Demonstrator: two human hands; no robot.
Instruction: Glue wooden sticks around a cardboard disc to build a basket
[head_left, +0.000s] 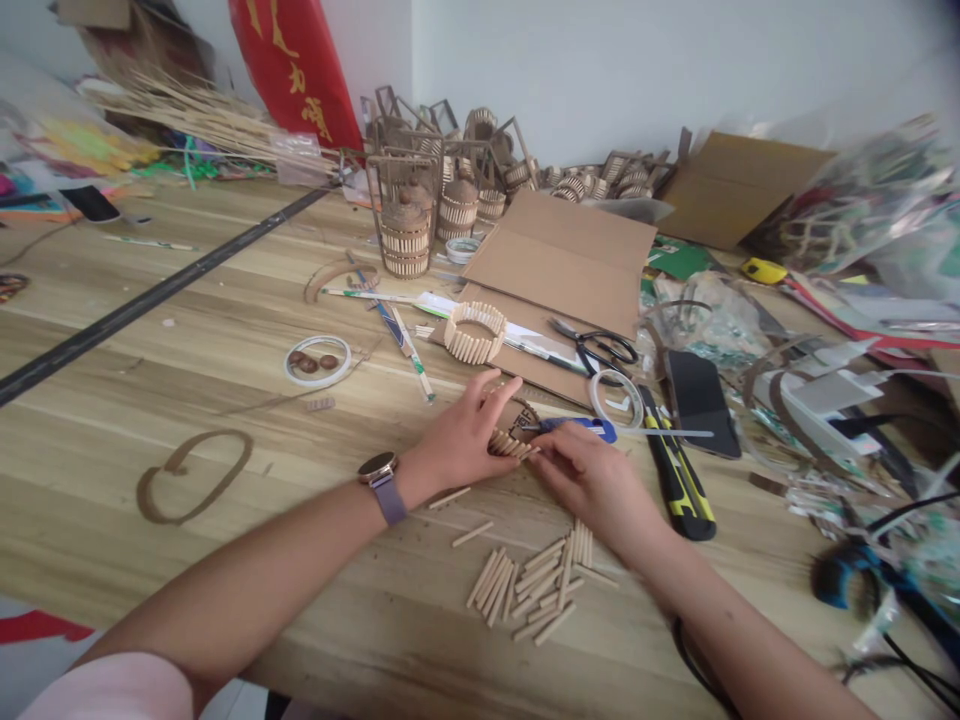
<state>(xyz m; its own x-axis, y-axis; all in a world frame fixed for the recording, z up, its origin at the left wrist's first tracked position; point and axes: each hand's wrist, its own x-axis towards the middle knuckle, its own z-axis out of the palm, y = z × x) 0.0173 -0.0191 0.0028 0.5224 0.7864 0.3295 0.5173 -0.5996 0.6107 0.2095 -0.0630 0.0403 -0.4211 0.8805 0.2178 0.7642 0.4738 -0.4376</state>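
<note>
My left hand [465,440], with a watch on the wrist, is closed around a small brown ring [504,442] lined with short wooden sticks. Its thumb lies along the near side and its fingers reach over the far side. At the ring's right edge, my right hand [592,475] pinches a short wooden stick [531,453] against it. Loose wooden sticks [536,585] lie in a pile just in front of my hands. Behind them stands a stick-covered ring [475,333]. A blue-handled tool [577,430] lies by my right fingers, partly hidden.
Scissors [600,347], a yellow-black utility knife [679,470] and a phone [703,400] lie to the right. On the left are a tape roll [318,360] holding brown beads and a brown strip loop [195,475]. Finished wooden buckets [405,235] and cardboard [562,250] stand behind.
</note>
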